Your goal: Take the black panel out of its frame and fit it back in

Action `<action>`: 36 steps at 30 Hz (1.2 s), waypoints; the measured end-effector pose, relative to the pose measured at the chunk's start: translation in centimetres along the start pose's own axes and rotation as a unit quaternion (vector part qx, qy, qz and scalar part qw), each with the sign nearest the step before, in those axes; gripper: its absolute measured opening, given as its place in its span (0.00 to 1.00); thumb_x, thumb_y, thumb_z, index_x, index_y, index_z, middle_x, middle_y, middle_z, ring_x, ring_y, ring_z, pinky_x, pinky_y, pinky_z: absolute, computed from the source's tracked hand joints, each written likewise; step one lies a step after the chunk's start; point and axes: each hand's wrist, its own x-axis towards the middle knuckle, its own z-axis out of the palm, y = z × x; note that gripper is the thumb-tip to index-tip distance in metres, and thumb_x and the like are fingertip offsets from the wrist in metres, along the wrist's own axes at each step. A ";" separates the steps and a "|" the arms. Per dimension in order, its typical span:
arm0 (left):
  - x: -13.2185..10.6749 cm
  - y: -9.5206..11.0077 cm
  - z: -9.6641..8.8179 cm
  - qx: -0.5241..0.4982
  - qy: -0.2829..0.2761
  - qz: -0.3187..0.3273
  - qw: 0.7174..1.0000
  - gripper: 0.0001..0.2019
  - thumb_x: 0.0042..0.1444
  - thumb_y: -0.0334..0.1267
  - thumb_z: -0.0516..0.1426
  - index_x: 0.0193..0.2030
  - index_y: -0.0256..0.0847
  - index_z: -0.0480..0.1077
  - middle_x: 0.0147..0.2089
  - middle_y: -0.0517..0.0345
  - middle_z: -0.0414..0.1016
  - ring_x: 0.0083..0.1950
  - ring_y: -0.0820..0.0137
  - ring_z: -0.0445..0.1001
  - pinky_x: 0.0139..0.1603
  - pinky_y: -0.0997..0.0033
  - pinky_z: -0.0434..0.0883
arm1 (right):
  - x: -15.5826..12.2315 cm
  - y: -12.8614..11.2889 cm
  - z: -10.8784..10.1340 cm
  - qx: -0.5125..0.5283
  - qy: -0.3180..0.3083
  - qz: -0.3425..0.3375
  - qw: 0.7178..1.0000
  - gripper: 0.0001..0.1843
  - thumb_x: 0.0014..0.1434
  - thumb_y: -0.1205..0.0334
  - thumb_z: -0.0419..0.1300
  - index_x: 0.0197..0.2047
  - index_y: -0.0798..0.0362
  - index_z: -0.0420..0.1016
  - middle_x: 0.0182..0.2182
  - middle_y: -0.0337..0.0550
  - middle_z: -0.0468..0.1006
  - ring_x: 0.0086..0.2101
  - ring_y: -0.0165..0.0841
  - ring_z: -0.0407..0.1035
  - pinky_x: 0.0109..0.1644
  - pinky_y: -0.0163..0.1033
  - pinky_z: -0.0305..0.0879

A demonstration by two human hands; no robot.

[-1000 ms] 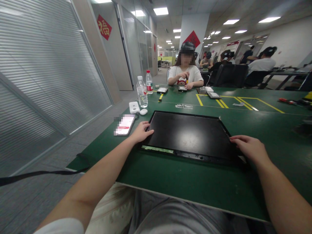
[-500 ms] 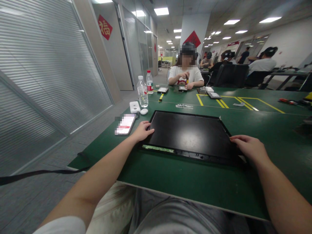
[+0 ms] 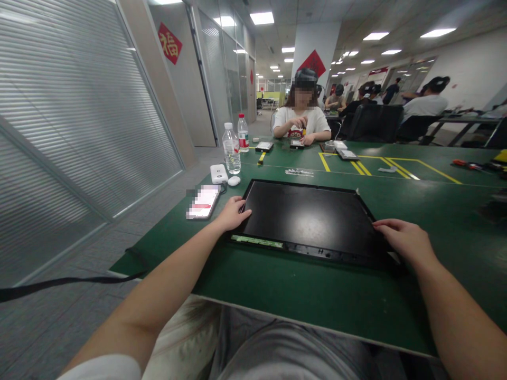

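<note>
A black flat screen panel (image 3: 309, 219) lies face up on the green table (image 3: 301, 295) in front of me, with a strip of green circuit board along its near edge. My left hand (image 3: 232, 214) grips the panel's left edge, fingers curled over it. My right hand (image 3: 404, 243) holds the panel's right near corner, fingers curled over the edge.
A phone (image 3: 203, 202) lies left of the panel, with a white power bank (image 3: 218, 173), a white mouse-like object (image 3: 233, 181) and two water bottles (image 3: 231, 149) behind it. Across the table a seated person (image 3: 301, 119) works on small devices. Yellow tape lines (image 3: 380, 164) mark the far table.
</note>
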 end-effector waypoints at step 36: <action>-2.0 1.5 -5.3 -0.016 -0.177 0.143 0.974 0.43 0.48 0.58 0.79 0.71 0.52 0.82 0.86 0.41 0.64 0.84 0.37 0.65 0.83 0.42 0.65 | 0.9 1.3 0.4 -0.013 -0.012 -0.012 1.000 0.10 0.56 0.51 0.65 0.34 0.42 0.89 0.37 0.46 0.89 0.43 0.50 0.82 0.52 0.54 0.77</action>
